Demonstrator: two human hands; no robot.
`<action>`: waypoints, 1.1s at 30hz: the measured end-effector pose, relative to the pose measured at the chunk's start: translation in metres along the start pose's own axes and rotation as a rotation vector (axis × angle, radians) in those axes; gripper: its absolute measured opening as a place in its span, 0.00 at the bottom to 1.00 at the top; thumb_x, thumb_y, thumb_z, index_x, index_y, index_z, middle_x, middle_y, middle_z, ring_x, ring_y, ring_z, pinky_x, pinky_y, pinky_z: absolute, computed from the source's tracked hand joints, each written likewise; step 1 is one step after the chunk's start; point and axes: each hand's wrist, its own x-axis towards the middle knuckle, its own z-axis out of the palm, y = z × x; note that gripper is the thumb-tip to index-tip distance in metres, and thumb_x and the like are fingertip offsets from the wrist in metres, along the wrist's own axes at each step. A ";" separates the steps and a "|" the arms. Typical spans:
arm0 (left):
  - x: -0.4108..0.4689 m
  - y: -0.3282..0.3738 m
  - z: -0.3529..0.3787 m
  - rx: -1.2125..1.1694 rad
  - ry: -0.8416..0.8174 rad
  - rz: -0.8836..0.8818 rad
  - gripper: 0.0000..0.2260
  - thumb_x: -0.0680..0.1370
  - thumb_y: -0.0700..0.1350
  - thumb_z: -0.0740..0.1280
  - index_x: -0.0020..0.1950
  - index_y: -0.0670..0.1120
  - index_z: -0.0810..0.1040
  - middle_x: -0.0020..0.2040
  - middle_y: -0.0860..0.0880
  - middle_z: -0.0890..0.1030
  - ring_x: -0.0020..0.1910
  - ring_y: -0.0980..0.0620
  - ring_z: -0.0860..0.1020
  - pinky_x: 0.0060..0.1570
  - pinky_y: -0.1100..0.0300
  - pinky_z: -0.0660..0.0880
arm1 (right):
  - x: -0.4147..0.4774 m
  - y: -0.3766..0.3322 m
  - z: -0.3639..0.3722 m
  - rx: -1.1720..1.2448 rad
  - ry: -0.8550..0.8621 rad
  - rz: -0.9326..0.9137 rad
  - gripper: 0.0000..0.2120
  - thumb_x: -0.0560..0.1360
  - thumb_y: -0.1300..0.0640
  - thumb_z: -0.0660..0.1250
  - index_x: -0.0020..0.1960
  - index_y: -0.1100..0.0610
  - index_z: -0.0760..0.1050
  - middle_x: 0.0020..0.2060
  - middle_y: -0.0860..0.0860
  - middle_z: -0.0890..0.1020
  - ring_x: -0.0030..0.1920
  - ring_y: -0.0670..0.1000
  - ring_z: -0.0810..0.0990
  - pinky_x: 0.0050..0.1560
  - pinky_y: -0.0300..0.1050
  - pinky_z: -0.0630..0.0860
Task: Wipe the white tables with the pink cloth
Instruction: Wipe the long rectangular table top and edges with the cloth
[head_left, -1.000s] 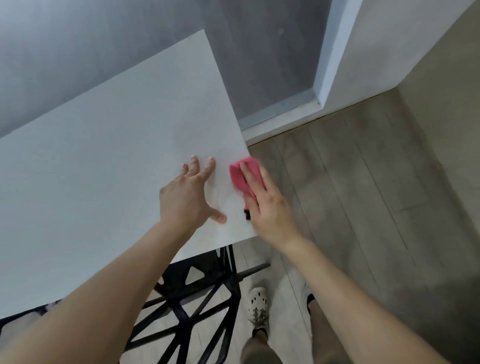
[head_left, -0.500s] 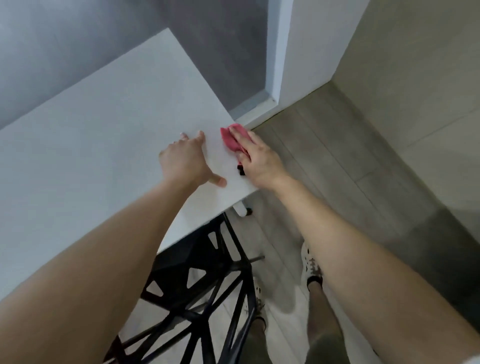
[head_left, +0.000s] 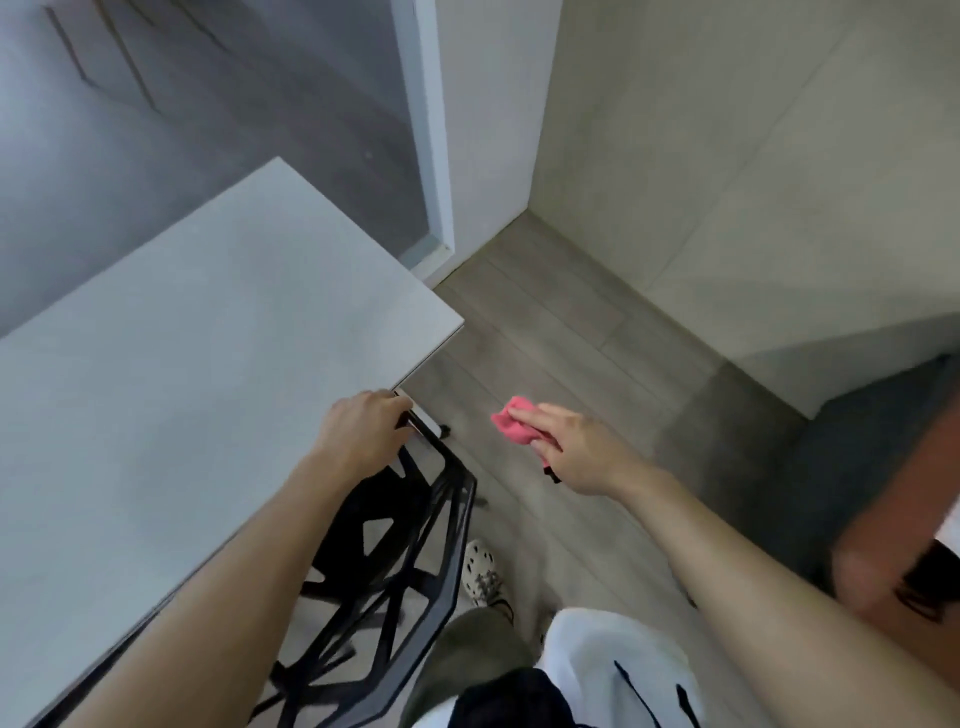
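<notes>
Our right hand (head_left: 582, 452) has lifted the pink cloth (head_left: 511, 427) off the tabletop (head_left: 182, 364), its fingers pinching it above the floor (head_left: 545, 322), while our left hand (head_left: 358, 431) has slid back to the near corner, fingers curled on the edge or the chair (head_left: 415, 519), we cannot tell which, so this table looks done.

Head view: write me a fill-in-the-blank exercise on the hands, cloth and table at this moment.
The right hand holds a ___ cloth. The cloth is over the ___, clear of the table. The left hand grips the top of the black ___.
Missing: pink; floor; chair.
</notes>
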 end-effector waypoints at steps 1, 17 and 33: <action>-0.018 0.004 0.000 -0.006 0.013 0.005 0.12 0.82 0.54 0.69 0.65 0.55 0.81 0.60 0.54 0.83 0.59 0.47 0.82 0.53 0.50 0.79 | -0.013 -0.002 0.001 -0.034 -0.001 -0.005 0.25 0.87 0.58 0.63 0.82 0.43 0.70 0.74 0.45 0.76 0.68 0.50 0.79 0.61 0.35 0.68; -0.182 0.000 -0.005 0.200 -0.030 0.013 0.20 0.86 0.57 0.64 0.77 0.56 0.76 0.67 0.55 0.81 0.63 0.50 0.81 0.55 0.51 0.82 | -0.113 -0.046 0.074 -0.164 0.148 -0.251 0.25 0.88 0.56 0.61 0.84 0.45 0.66 0.85 0.46 0.65 0.81 0.53 0.70 0.77 0.53 0.72; -0.081 -0.125 0.013 0.363 -0.153 0.274 0.46 0.76 0.53 0.76 0.87 0.57 0.52 0.85 0.45 0.58 0.83 0.43 0.60 0.73 0.45 0.70 | -0.006 -0.163 0.177 -0.089 0.303 0.106 0.27 0.87 0.55 0.61 0.85 0.44 0.63 0.81 0.48 0.67 0.72 0.59 0.75 0.66 0.62 0.79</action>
